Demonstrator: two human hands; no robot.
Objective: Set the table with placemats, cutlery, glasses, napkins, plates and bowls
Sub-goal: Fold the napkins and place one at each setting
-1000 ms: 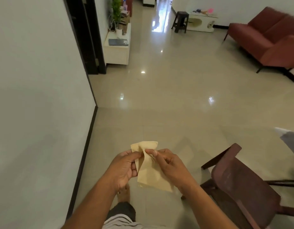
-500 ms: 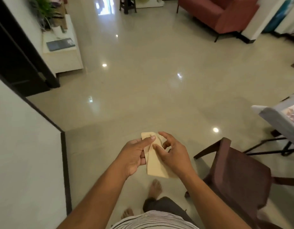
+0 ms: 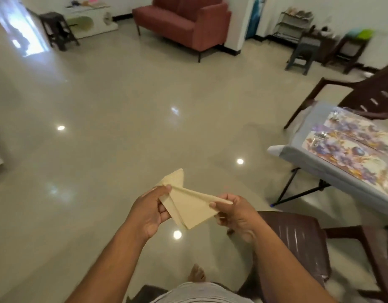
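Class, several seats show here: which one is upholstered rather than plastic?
The red sofa against the far wall; the dark brown chairs by the table are hard moulded plastic.

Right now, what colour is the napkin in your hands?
Pale beige napkin, plain with no pattern; the head view shows it.

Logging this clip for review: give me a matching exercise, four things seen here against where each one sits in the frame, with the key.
Things:
1. beige folded paper napkin
2. red upholstered sofa
3. floral purple-and-orange placemats
4. dark brown plastic chair

Places:
A. on the grey-covered table at right
B. against the far wall, top centre
C. pinched between the left hand and right hand
D. just right of the person, under the right forearm

Pairs: 1-C, 2-B, 3-A, 4-D
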